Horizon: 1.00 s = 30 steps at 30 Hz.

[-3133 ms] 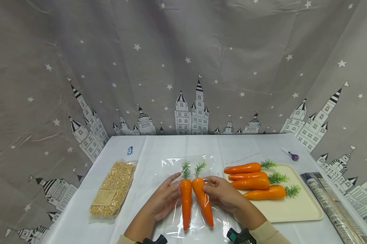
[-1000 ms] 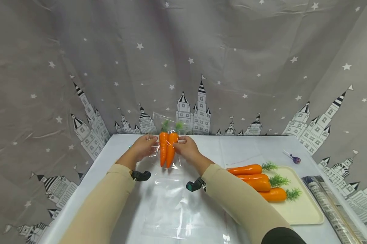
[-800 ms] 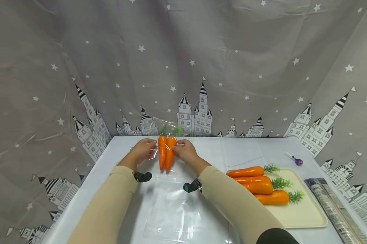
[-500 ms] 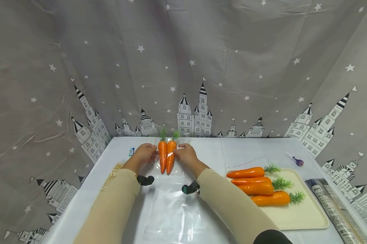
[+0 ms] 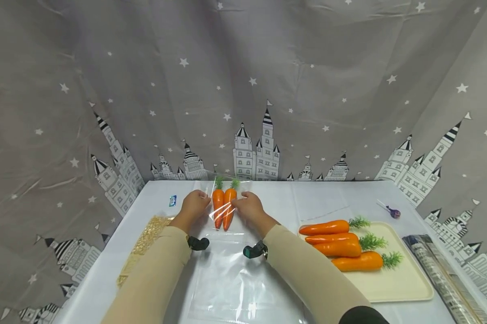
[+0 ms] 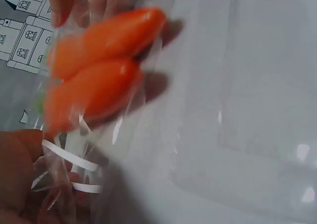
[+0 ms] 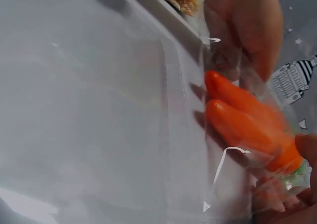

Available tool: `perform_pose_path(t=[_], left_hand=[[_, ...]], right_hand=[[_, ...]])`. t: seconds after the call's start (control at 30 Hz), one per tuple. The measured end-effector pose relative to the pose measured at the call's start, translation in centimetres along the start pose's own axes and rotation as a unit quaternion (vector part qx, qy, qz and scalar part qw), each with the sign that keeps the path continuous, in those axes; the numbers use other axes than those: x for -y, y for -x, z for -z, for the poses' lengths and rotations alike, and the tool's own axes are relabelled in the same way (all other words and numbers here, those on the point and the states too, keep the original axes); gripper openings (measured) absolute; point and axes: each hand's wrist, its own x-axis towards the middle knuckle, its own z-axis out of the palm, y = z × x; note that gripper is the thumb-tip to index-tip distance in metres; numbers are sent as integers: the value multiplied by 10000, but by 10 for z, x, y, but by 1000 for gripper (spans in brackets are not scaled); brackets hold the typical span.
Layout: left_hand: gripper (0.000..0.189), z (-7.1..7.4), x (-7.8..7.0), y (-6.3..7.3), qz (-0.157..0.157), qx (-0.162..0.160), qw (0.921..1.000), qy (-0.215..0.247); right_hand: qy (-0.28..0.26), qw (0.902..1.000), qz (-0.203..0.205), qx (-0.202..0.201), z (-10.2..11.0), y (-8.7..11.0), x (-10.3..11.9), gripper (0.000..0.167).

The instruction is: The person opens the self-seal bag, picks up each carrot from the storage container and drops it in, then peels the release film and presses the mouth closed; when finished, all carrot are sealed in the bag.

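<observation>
Two orange carrots with green feathery tops (image 5: pixel 229 207) stand side by side near the far table edge, tops pointing away. Clear plastic film (image 6: pixel 69 157) covers them and catches bright glints. My left hand (image 5: pixel 195 208) pinches the film on the left of the carrots. On the right side my right hand (image 5: pixel 249 208) grips the film with its thumb towards the right carrot. The left wrist view shows the film bunched at the fingers, with shadows under the carrot tips. A broad clear plastic sheet (image 5: pixel 231 279) lies flat on the white table in front of the hands.
To the right, several more carrots (image 5: pixel 344 245) lie on a cream tray (image 5: pixel 397 290). A lollipop (image 5: pixel 393 213) and a rolled plastic pack (image 5: pixel 438 270) are beyond it. On the left are a bag of corn kernels (image 5: pixel 146 238), partly behind the sleeve, and a small blue packet (image 5: pixel 172 200).
Both hands moved from the table's front to its far edge with the two carrots and the film. In the last second they came down slightly, and the carrots spread a little apart.
</observation>
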Motion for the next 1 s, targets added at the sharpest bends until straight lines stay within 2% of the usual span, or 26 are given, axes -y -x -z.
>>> perform_pose_path(t=[0.1, 0.27, 0.37, 0.47, 0.53, 0.63, 0.7, 0.77, 0.87, 1.0], left_hand=[[36, 4, 1, 0, 11, 10, 10000, 67], [36, 11, 7, 1, 225, 91, 9993, 290], [48, 10, 10, 2, 369, 173, 9982, 444], [65, 8, 11, 4, 304, 108, 9983, 481], [71, 5, 9, 7, 143, -121, 9988, 455], [69, 3, 0, 16, -153, -720, 9971, 178], [66, 2, -11, 25, -345, -1093, 9934, -52], [64, 1, -24, 35, -540, -1304, 9897, -228], [64, -3, -43, 55, -1085, -1330, 9848, -272], [68, -14, -61, 88, -1815, -1176, 9759, -306]], right_hand=[[146, 9999, -27, 41, 5, 4, 2, 72], [700, 9966, 289, 335, 15, 11, 2, 75], [866, 9947, 358, 435, 22, 16, -2, 73], [916, 9941, 253, 533, 32, 20, -10, 69], [906, 9937, 240, 611, 41, 25, -15, 65], [918, 9930, 358, 659, 57, 35, -18, 59], [1019, 9917, 455, 646, 68, 44, -15, 57], [1261, 9884, 621, 583, 79, 53, -10, 56], [1883, 9748, 1077, 525, 94, 68, -5, 56], [2765, 9453, 1630, 577, 113, 87, -6, 58]])
